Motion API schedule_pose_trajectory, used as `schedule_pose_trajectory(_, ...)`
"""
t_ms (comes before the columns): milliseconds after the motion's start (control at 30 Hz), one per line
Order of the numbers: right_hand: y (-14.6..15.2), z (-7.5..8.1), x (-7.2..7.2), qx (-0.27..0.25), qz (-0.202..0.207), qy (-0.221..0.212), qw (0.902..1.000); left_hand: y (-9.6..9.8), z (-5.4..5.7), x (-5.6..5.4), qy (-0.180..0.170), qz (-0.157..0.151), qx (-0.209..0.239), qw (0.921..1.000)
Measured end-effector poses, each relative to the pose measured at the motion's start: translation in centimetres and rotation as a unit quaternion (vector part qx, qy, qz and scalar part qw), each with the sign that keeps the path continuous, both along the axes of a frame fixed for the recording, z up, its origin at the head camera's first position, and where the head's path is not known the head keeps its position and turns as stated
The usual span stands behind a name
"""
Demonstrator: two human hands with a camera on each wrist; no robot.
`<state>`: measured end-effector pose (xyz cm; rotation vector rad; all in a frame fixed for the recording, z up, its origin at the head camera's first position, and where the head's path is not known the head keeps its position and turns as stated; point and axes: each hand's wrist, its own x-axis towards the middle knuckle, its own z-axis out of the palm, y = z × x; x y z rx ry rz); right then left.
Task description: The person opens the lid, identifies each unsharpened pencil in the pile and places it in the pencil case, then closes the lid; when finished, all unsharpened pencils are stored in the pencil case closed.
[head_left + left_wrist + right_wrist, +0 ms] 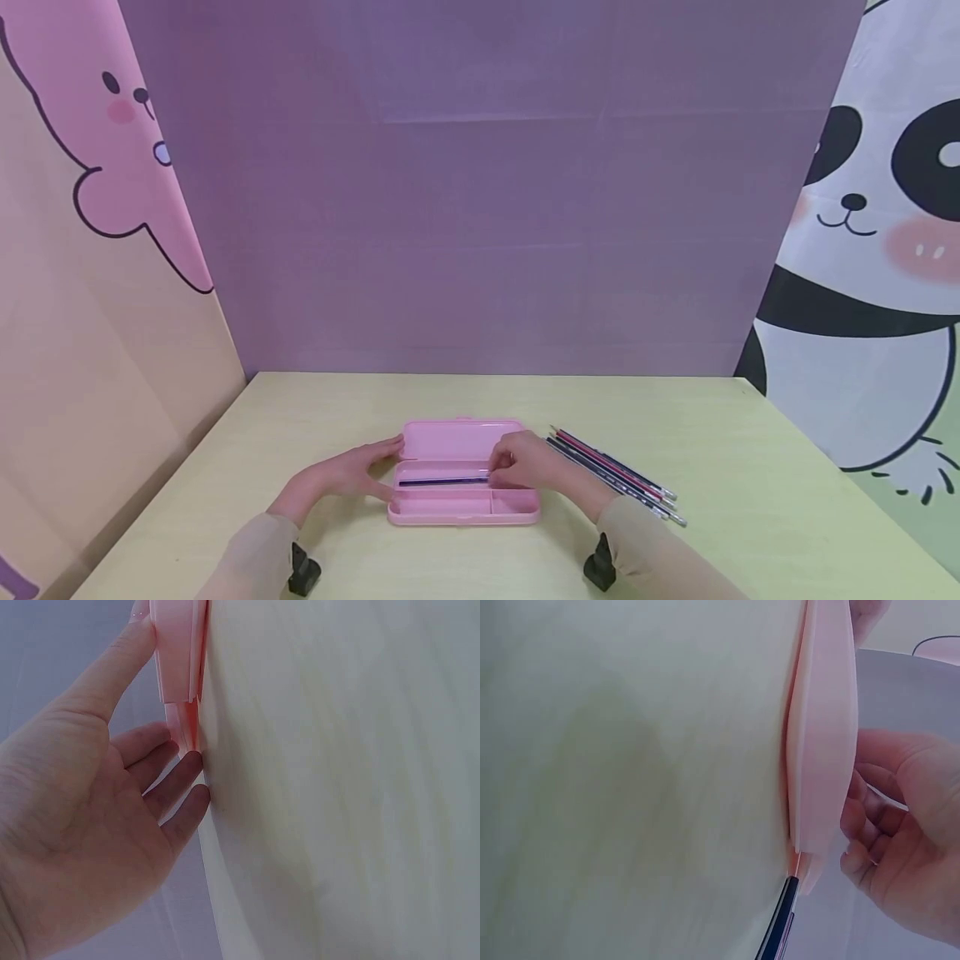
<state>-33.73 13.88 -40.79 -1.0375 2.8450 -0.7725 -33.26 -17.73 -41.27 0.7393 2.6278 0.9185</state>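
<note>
An open pink pencil case (438, 506) lies on the table, its lid (450, 437) folded back away from me. My left hand (348, 475) rests at the case's left end, thumb by the front tray and fingers spread toward the lid; the left wrist view shows these fingers (184, 784) fairly straight against the pink edge. Inside the case lies a dark pencil (442, 482), lengthwise. My right hand (525, 461) reaches over the case's right side and pinches the pencil's right end between curled fingers. In the right wrist view the case wall (825, 735) hides those fingertips.
Right of the case, several pencils (615, 475), dark ones and a red one, lie slanted in a loose bundle beside my right forearm. The light wooden table (315, 408) ends at a purple backdrop (480, 250). A small divider splits the case's front tray.
</note>
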Motion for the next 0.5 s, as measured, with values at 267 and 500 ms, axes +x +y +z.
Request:
schedule_pose_trajectory(267, 1.2, 0.2, 0.4, -0.047, -0.020, 0.007, 0.9987, 0.0, -0.1, 0.0, 0.002, -0.002, -0.006, 1.0000)
schedule_pose_trajectory(500, 2.7, 0.6, 0.7, -0.080, -0.054, -0.020, 0.9951, 0.1, 0.0, 0.0, 0.004, 0.004, -0.009, 0.9999)
